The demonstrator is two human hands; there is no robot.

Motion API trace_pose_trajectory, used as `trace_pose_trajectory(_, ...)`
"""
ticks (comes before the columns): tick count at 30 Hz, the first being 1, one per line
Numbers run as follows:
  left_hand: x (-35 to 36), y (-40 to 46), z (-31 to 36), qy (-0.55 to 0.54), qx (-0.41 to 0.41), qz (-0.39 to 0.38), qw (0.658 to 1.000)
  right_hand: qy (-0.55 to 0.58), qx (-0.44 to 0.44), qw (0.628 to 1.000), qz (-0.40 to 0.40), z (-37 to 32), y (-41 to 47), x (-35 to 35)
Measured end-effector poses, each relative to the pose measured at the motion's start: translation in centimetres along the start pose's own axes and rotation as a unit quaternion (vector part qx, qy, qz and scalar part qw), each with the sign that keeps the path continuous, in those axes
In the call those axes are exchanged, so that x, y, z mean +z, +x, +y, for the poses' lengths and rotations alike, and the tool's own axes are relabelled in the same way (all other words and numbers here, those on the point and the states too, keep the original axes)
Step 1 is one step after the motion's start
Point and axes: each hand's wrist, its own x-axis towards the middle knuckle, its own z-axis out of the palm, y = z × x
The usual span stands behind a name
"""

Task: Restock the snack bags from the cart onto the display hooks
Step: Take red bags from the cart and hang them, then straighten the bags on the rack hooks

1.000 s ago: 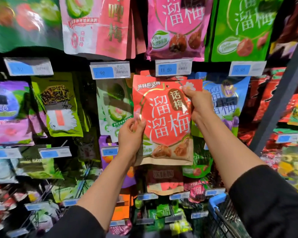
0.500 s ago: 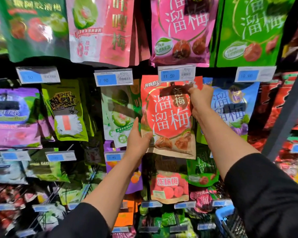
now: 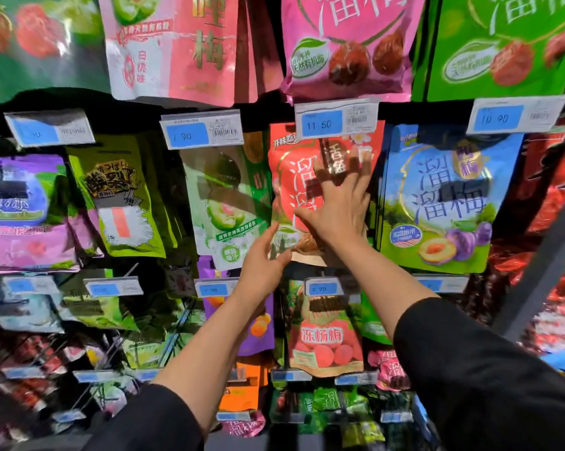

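Right hand (image 3: 335, 206) spread flat, fingers straight and fanned, pressed against front of red snack bag (image 3: 291, 177). Left hand (image 3: 263, 260) held open, fingers relaxed, fingertips met at bag's lower left corner. Red bag hung in display row under price tag (image 3: 336, 118) marked 11 50, between clear green bag (image 3: 222, 203) and blue bag (image 3: 447, 196). Bag partly covered by right hand.

Place: retail shop, snack aisle | Evidence: glossy printed foil snack pouches (image 3: 440, 196) hung in rows on a dark display rack | white-and-blue price tags (image 3: 336, 118) reading 11.50, 7.90, 10.90 clipped above each row
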Motion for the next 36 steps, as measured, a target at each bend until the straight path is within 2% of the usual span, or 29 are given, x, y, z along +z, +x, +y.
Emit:
trace_pose_trajectory(5,0.7,-0.3,-1.5,0.0,-0.034,-0.02,0.999,-0.048,-0.009,0.998,-0.028,1.0,1.5,0.7)
trace_pose_trajectory(8,0.7,-1.2,-3.0,-0.011,-0.06,-0.014,0.998,-0.053,-0.035,0.998,-0.006,1.7,0.6,1.2)
trace_pose_trajectory(10,0.5,-2.0,-4.5,-0.01,-0.078,-0.001,0.997,-0.022,-0.058,0.997,0.05,2.5,-1.3,2.1)
trace_pose_trajectory(12,0.4,-2.9,-6.4,-0.016,-0.112,0.012,0.994,0.027,-0.064,0.987,0.147,3.6,-4.2,3.3)
trace_pose_trajectory(14,0.6,-4.1,-8.7,-0.046,-0.147,0.019,0.988,0.097,-0.026,0.97,0.219,4.8,-8.3,4.5)
trace_pose_trajectory(15,0.7,-4.7,-9.9,-0.055,-0.162,0.019,0.985,0.134,0.009,0.964,0.229,5.5,-10.7,5.1)
trace_pose_trajectory(17,1.3,-5.8,-12.3,-0.056,-0.182,0.018,0.982,0.19,0.085,0.957,0.203,7.1,-15.3,6.7)
trace_pose_trajectory(19,2.3,-6.7,-14.6,-0.054,-0.206,0.012,0.977,0.206,0.147,0.957,0.141,8.9,-18.9,8.3)
trace_pose_trajectory(23,5.2,-7.6,-18.5,-0.07,-0.255,-0.007,0.964,0.209,0.233,0.946,-0.087,12.5,-21.9,11.0)
trace_pose_trajectory(25,6.7,-7.4,-19.9,-0.055,-0.254,-0.015,0.965,0.231,0.245,0.928,-0.162,14.1,-22.1,12.5)
trace_pose_trajectory(29,9.0,-5.3,-21.9,-0.001,-0.197,-0.029,0.98,0.265,0.227,0.917,-0.19,15.3,-20.8,15.1)
trace_pose_trajectory(33,10.6,-2.9,-22.9,-0.034,-0.106,-0.013,0.994,0.28,0.158,0.932,-0.166,15.4,-19.3,17.4)
trace_pose_trajectory(36,11.2,-1.9,-24.3,-0.032,-0.092,0.01,0.995,0.307,0.148,0.924,-0.172,15.6,-18.5,19.3)
